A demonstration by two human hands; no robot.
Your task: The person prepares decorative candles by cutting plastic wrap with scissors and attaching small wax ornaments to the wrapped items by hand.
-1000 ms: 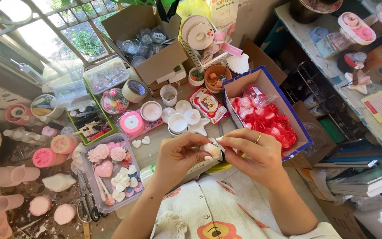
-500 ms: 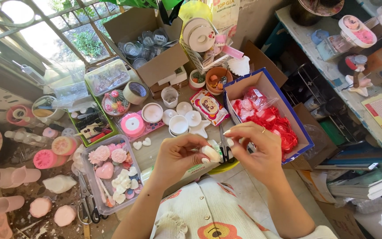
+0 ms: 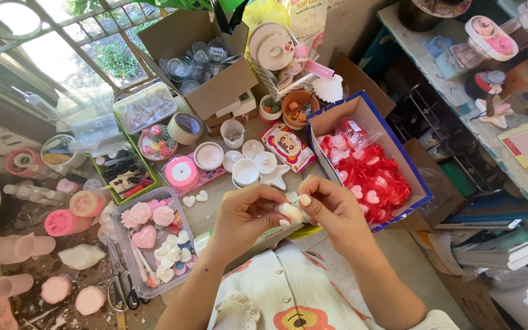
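Note:
My left hand [image 3: 249, 217] pinches a small cream-white moulded piece [image 3: 291, 212] between thumb and fingers, just above the table's near edge. My right hand [image 3: 331, 211] is curled up against it from the right, its thumb tip on the same piece. What lies under my fingers is hidden. Directly right of my hands stands a blue-edged cardboard box [image 3: 412, 178] filled with small red packets [image 3: 374, 177].
A clear tray of pink and white moulded hearts and flowers [image 3: 153, 235] lies to the left, with scissors [image 3: 117, 278] beside it. White round lids and a star dish [image 3: 255, 165], a pink tape roll [image 3: 181, 171] and open cardboard boxes [image 3: 206, 58] crowd the back.
My right hand lifted away to the right with its fingers spread, then came back and closed against the white piece. My left hand has kept its hold in place.

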